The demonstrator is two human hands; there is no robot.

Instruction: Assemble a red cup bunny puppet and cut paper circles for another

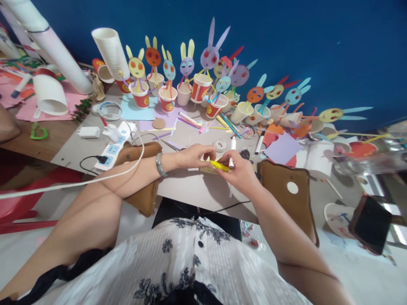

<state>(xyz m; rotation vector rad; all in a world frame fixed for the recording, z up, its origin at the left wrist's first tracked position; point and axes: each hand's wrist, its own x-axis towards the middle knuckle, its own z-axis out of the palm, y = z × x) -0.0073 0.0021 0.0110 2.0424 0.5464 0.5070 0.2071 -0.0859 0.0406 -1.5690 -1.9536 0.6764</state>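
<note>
A narrow bright yellow piece [220,165], its exact kind too small to make out, is held level between my hands above the table's front edge. My right hand [240,171] is closed on its right end. A white marker [233,146] also stands upright in that hand, its dark end by the thumb. My left hand [195,156], with a bracelet at the wrist, has its fingers curled together at the yellow piece's left end. Scissors [171,145] lie just beyond the left hand. A clear tape roll [219,145] rests on the table beyond both hands.
Paper cups [167,98] with rabbit-faced paper figures line the back wall. A power strip [116,148] and a white cable [138,156] lie at left, the cable crossing my left forearm. Brown cases [286,182] flank my arms. Purple paper [282,146] and several pens lie beyond.
</note>
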